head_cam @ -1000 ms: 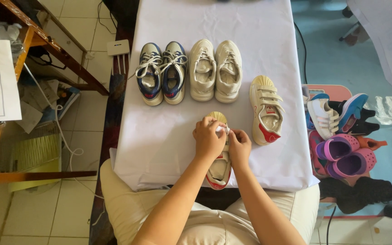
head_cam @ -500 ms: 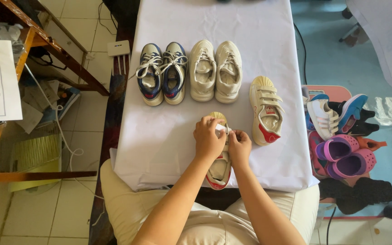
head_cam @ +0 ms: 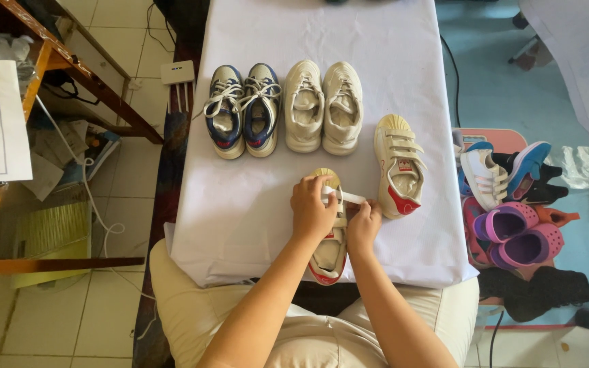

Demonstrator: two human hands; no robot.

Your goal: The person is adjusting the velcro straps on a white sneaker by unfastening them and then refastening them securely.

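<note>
A small cream shoe (head_cam: pixel 329 253) with a red heel lies near the front edge of the white-covered table (head_cam: pixel 240 211), toe pointing away from me. My left hand (head_cam: pixel 311 208) rests over its upper part and pinches a white strap (head_cam: pixel 349 197) that sticks out to the right. My right hand (head_cam: pixel 364 225) grips the shoe's right side just below that strap. Its matching shoe (head_cam: pixel 399 165), with three white straps and a red heel, lies just to the right.
A blue-and-grey laced pair (head_cam: pixel 243 109) and a cream pair (head_cam: pixel 323 105) stand side by side further back. A heap of shoes, with purple clogs (head_cam: pixel 512 233) and a white strapped shoe (head_cam: pixel 485 178), lies on the floor at right. A wooden frame (head_cam: pixel 49 61) stands left.
Both hands stay on the small shoe. The white strap has been drawn out a little further to the right.
</note>
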